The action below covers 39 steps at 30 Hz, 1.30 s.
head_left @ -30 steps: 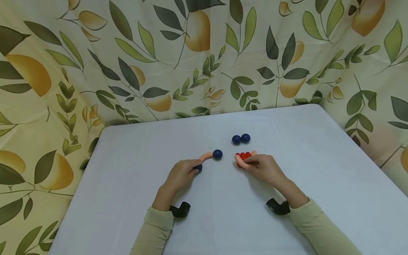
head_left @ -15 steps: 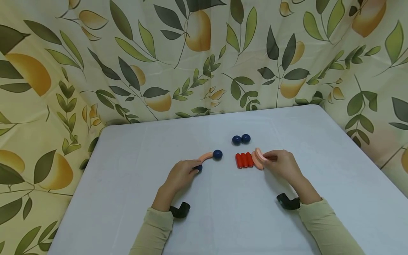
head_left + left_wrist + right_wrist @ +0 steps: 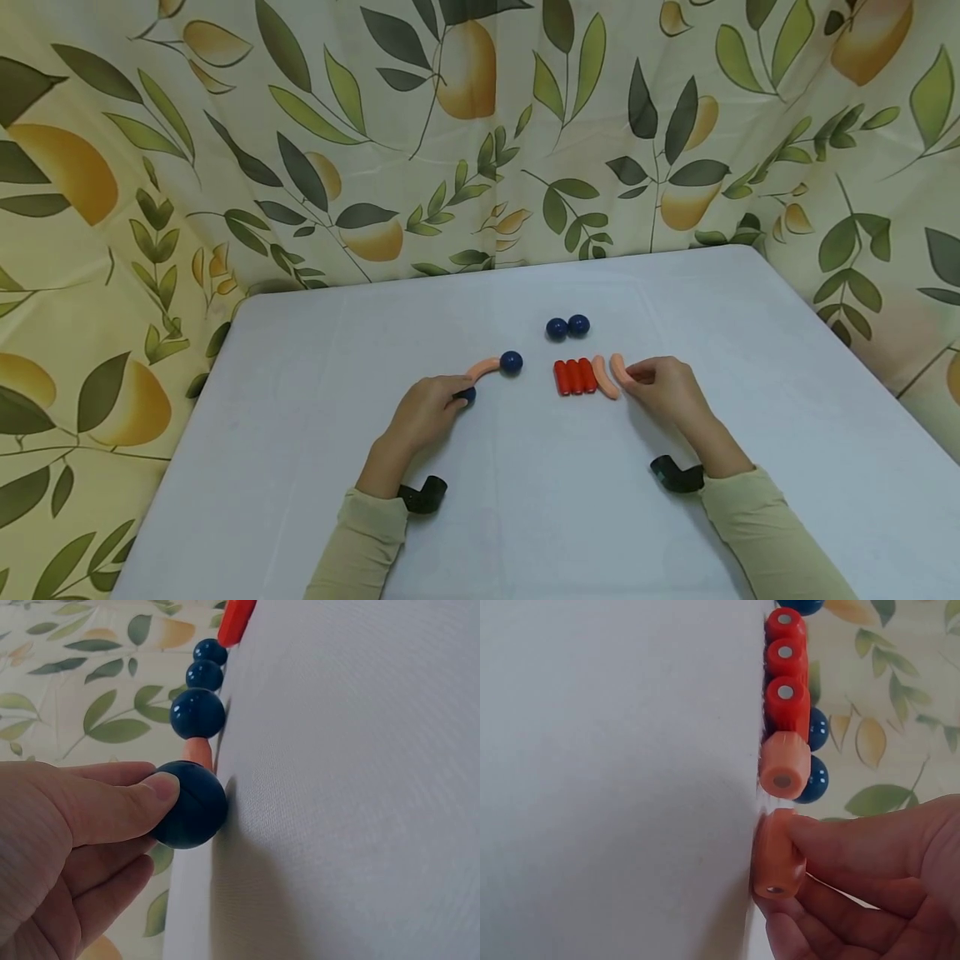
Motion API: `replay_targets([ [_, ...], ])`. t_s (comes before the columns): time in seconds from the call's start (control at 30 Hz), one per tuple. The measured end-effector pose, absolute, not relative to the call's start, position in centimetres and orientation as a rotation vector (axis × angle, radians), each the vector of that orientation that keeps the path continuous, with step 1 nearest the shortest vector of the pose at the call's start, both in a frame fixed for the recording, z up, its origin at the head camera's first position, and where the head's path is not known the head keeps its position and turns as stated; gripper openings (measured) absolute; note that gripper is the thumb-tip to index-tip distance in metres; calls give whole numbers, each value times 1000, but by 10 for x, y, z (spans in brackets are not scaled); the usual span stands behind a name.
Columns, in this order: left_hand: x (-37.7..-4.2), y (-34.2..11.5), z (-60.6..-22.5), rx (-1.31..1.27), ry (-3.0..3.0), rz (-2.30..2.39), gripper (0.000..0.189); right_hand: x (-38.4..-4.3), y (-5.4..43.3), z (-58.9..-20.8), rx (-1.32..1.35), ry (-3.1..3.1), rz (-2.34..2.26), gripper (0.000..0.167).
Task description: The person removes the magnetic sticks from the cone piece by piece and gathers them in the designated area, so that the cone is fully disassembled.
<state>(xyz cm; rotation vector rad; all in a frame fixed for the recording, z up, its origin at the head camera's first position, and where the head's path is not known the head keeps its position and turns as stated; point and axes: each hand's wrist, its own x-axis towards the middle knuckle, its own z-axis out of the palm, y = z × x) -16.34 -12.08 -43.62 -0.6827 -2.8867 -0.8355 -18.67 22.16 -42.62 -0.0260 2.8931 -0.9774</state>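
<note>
My left hand (image 3: 423,412) pinches a dark blue ball (image 3: 199,814) between thumb and fingers. Against that ball sits one end of a curved peach magnetic rod (image 3: 483,368); a second blue ball (image 3: 512,362) is at its other end. On the right, my right hand (image 3: 667,390) holds another curved peach rod (image 3: 778,851) by thumb and fingers, low at the table surface. Just left of it, apart by a small gap, lies a further curved peach rod (image 3: 604,377). That one lies beside a row of three straight red rods (image 3: 575,377), with silvery discs in their ends.
Two blue balls (image 3: 567,327) sit side by side behind the red rods. Everything lies on a white-covered table (image 3: 525,517). A leaf-and-fruit patterned cloth (image 3: 480,167) hangs behind and at the sides. Black devices (image 3: 426,495) are worn at both wrists.
My right hand carried a curved peach rod from over the red rods to their right, then lowered it to the table beside the other peach one. The left hand has stayed put.
</note>
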Motion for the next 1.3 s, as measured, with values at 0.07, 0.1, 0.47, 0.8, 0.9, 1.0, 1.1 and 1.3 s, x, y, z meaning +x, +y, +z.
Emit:
replay_targets([
  [0.07, -164, -121, -436, -682, -2889, -815, 32, -186, 220, -426, -35, 2899, -980, 29],
  [0.1, -164, -121, -436, -677, -2894, -811, 32, -186, 220, -426, -42, 2903, -978, 28],
  [0.47, -164, -120, -437, -677, -2892, -781, 32, -184, 215, -423, -82, 2874, -1015, 29],
  [0.8, -161, -114, -433, -672, -2902, -725, 31, -179, 201, -412, -79, 2901, -1089, 34],
  [0.9, -161, -112, -432, -667, -2901, -706, 27, -177, 183, -411, -199, 2904, -1115, 28],
  [1.0, -161, -110, -433, -652, -2894, -692, 23, -175, 163, -413, -372, 2904, -1130, 19],
  [1.1, -159, -108, -434, -605, -2896, -674, 22, -174, 141, -417, -510, 2858, -1133, 19],
  [1.3, -157, -104, -431, -514, -2936, -618, 27, -171, 102, -422, -594, 2727, -1072, 26],
])
